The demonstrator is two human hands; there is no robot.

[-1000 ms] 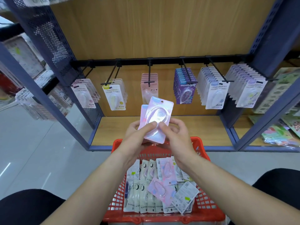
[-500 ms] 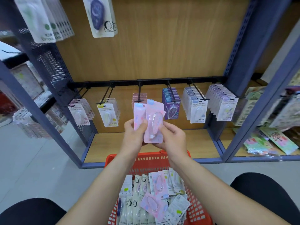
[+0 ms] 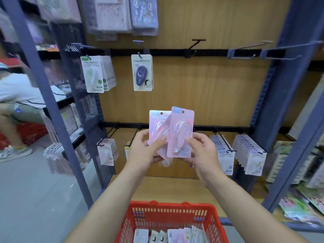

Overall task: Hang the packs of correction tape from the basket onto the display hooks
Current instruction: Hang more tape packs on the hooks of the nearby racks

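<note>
Two pink packs of correction tape are held upright in front of the shelf. My left hand (image 3: 144,151) grips the rear left pack (image 3: 157,125). My right hand (image 3: 201,151) pinches the front right pack (image 3: 182,130), which overlaps the other. Each pack has a hanging hole at its top. Below, the red basket (image 3: 172,214) holds several more packs (image 3: 177,235). On the upper rail, an empty black hook (image 3: 196,43) sticks out to the right of a single navy pack (image 3: 142,72).
White and green packs (image 3: 95,74) hang at the upper left. The lower rail carries several full rows of packs (image 3: 249,155). Two long empty hooks (image 3: 252,48) jut out at the upper right. A crouching person (image 3: 15,100) is at the far left by another red basket.
The view has tilted up, revealing the upper rail and its hooks. Both hands have risen with the two pink packs, which are now fanned further apart.
</note>
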